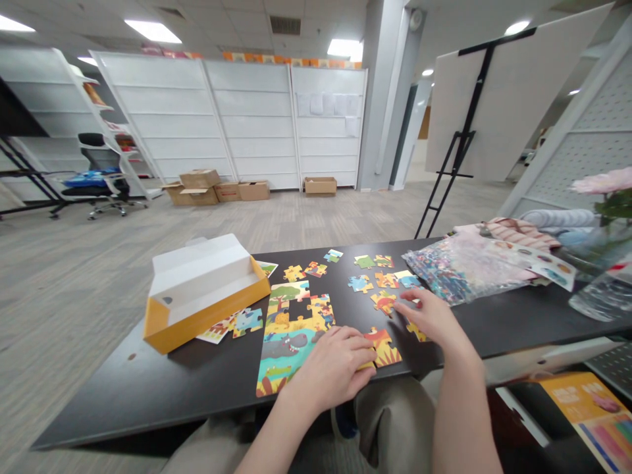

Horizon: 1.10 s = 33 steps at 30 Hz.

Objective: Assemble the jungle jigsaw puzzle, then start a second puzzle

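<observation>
A partly joined jigsaw puzzle (279,349) lies on the black table, showing a hippo, a tree and a leopard, with a gap in its upper part. My left hand (340,362) rests at its right side, fingers curled over a yellow puzzle piece that shows between thumb and fingertips. Just beyond those fingers lies a joined orange section (386,349). To the right, my right hand (434,319) hovers low with fingers apart, its tips beside an orange puzzle piece (382,302). Another yellow piece (418,332) is partly hidden beneath this hand.
Loose puzzle pieces (386,280) lie toward the table's far side. An open yellow box (207,309) stands at left, with a blue piece (247,321) by it. Plastic-bagged items (459,263) and a glass vase (605,289) occupy the right. Below sits another orange box (587,401).
</observation>
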Tool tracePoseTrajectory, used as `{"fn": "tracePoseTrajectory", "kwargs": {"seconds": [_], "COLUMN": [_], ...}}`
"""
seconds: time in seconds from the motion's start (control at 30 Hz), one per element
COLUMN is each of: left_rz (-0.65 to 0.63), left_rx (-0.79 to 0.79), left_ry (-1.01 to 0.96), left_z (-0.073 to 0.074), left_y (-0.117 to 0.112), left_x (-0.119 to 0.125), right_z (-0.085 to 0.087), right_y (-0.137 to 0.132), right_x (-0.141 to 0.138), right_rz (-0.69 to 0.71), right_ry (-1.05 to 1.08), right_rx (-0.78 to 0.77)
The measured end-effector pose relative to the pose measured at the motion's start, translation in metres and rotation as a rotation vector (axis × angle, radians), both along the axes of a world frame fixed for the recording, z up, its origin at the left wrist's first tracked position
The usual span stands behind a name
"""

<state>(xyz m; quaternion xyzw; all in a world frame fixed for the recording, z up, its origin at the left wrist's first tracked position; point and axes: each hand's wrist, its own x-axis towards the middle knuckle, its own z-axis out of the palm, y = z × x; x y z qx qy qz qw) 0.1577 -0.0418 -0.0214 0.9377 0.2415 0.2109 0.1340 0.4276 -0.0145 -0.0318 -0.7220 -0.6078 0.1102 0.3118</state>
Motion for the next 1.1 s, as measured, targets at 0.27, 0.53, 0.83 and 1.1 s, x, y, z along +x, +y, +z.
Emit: {"fn": "tracePoseTrajectory", "kwargs": {"seconds": [0.27,0.53,0.83,1.1], "left_rz": [-0.037,0.010,0.005,0.021], "left_rx": [0.025,0.008,-0.006,-0.003], "left_ry": [0.002,0.011,0.003,0.006], "left_z": [-0.008,-0.009,-0.005,-0.002], "left_y": [0.004,0.004,0.005,0.004], "left_x": [0.002,0.002,-0.001,-0.004], "right_z": [-0.008,-0.009,0.010,-0.006], "right_y": [0.017,0.014,0.006,0.013], "right_x": [-0.030,-0.026,-0.044,-0.050], "right_rz": [0.064,0.067,0.279,0.363], "right_ry": [-0.174,0.019,0.604,0.350], "right_rx": [-0.036,0.091,-0.042,-0.077]}}
